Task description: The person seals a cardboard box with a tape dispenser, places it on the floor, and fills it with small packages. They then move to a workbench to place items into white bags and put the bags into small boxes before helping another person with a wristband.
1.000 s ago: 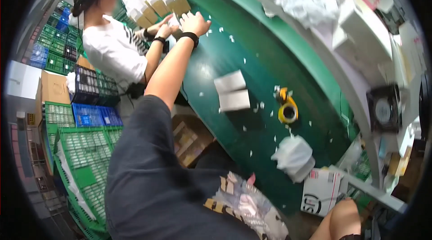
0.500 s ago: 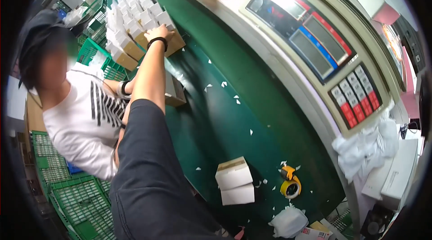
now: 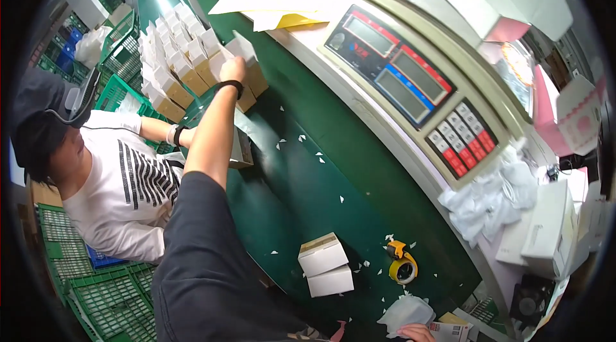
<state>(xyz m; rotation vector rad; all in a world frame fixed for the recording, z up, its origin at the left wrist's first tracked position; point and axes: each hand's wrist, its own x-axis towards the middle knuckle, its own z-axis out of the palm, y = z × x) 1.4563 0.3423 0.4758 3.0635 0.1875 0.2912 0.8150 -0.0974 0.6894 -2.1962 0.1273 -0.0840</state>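
Observation:
My left arm in a dark sleeve reaches across the green table. Its hand [image 3: 232,70], with a black wristband, is closed on the raised white flap of an open carton [image 3: 254,79] at the near right end of the box rows. Rows of upright open cartons [image 3: 183,63] stand beyond it. At the lower edge my right hand [image 3: 416,332] shows only in part, against a crumpled white plastic bag [image 3: 408,311]; its grip is hidden. A small white box [image 3: 326,265] with its flap folded out and a yellow tape dispenser [image 3: 402,264] lie on the table.
A co-worker in a white striped shirt [image 3: 138,175] stands left, one hand near another carton [image 3: 241,149]. A digital scale [image 3: 410,79] stands on the right ledge with white plastic bags [image 3: 494,197]. Green crates [image 3: 109,297] line the left. Paper scraps dot the table.
The view has shifted, and the carton at my left hand now has its white flap raised. My right hand has come into view at the lower edge by the plastic bag.

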